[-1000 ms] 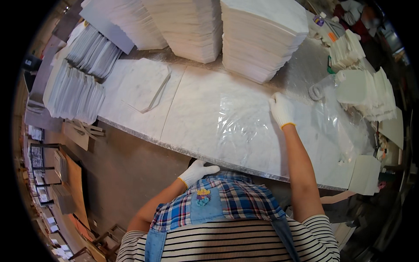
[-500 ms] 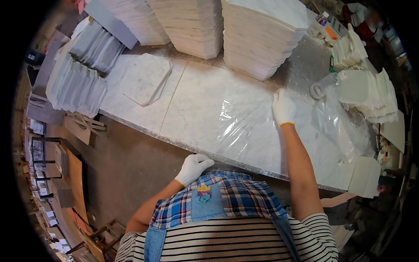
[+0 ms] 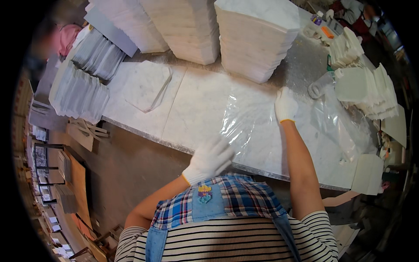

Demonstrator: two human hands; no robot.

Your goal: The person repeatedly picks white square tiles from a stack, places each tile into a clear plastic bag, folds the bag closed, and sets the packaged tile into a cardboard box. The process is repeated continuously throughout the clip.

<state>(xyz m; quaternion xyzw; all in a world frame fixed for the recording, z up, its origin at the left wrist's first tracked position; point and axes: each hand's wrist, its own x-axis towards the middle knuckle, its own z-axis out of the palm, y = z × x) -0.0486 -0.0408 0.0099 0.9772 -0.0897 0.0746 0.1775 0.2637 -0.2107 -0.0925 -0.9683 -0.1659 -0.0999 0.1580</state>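
Observation:
Clear plastic film [image 3: 242, 118] lies in shiny wrinkles over a white marble-look slab [image 3: 198, 102] on the worktable. My right hand [image 3: 286, 105], in a white knit glove, rests near the slab's far side with its fingers curled at the film; their tips are hidden. My left hand [image 3: 210, 160], gloved the same way, hovers at the table's near edge with fingers spread and slightly blurred, holding nothing. Left of the film, an octagonal white tile [image 3: 148, 85] lies flat.
Tall stacks of white tiles [image 3: 257, 48] stand along the back. More tiles [image 3: 80, 94] lean in rows at the left. To the right are a clear roll [image 3: 321, 87], loose plastic [image 3: 340, 126] and a pile of pale tiles [image 3: 366, 89]. A person [image 3: 355, 15] is at the far right.
My left hand has opened from a loosely closed shape and moved up and right toward the film. My right hand stays at about the same spot. Pink cloth has appeared at the far left.

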